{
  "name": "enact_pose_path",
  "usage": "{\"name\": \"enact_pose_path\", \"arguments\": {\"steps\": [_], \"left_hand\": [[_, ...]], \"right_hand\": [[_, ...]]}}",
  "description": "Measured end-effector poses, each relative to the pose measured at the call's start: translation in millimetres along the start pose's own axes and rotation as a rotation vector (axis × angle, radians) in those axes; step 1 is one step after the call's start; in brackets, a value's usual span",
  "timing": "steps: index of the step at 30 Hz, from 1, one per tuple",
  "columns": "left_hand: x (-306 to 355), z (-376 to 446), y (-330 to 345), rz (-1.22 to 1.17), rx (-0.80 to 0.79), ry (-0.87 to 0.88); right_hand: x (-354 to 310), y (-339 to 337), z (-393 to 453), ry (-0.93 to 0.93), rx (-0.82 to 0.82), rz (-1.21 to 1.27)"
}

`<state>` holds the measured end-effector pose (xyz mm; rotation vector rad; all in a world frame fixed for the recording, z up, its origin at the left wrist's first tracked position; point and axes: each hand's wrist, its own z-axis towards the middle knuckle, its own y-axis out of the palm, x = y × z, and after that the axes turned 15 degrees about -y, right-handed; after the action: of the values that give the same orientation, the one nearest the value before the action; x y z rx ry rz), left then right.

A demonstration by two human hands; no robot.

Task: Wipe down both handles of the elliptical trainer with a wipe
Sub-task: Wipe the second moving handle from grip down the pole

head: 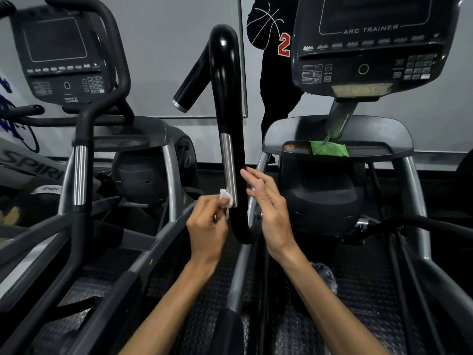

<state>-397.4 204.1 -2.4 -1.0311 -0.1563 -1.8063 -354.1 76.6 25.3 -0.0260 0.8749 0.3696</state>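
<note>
A tall black handle (226,98) of the elliptical trainer rises in the middle of the view, with a silver sensor strip (228,165) along its lower part. My left hand (208,226) pinches a small crumpled white wipe (226,198) and holds it against the bottom end of the silver strip. My right hand (268,208) hovers just right of the handle, fingers straight, holding nothing. The trainer's other handle is out of sight.
The trainer's console (371,44) and its tray (337,139) with a green wipes pack (329,148) are at the upper right. A second machine with its console (61,60) and handle (80,172) stands to the left. A person in black (273,60) stands behind.
</note>
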Motion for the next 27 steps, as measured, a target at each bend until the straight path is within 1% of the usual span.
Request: {"name": "enact_pose_path", "arguments": {"steps": [2,5,6,10,11,14,16,19,21,24,27], "left_hand": [[8,-2,2,-0.022,0.006,-0.025],[11,-20,4,0.041,-0.067,0.081],[8,-20,3,0.048,-0.069,0.093],[10,2,4,-0.051,0.043,0.007],[14,3,5,-0.049,0.044,0.017],[11,-8,5,0.005,-0.024,0.101],[2,-6,-1,-0.006,-0.036,0.087],[4,9,0,-0.066,0.021,0.025],[13,9,3,-0.062,0.021,0.036],[6,-4,1,-0.015,-0.041,0.095],[-2,7,-3,-0.054,-0.025,0.06]], "right_hand": [[0,0,-1,0.003,-0.002,0.004],[1,-1,-1,0.006,0.0,0.008],[1,-1,-1,0.008,-0.003,0.006],[-1,-1,-1,0.02,-0.009,0.012],[0,-1,-2,0.02,-0.008,0.01],[0,0,-2,0.014,-0.003,0.004],[0,0,-2,0.016,-0.001,0.001],[-1,1,-2,0.015,-0.003,-0.005],[0,2,-3,0.012,0.003,-0.004],[-1,2,-2,0.008,0.008,0.0],[-1,2,-2,0.01,0.009,-0.012]]}}
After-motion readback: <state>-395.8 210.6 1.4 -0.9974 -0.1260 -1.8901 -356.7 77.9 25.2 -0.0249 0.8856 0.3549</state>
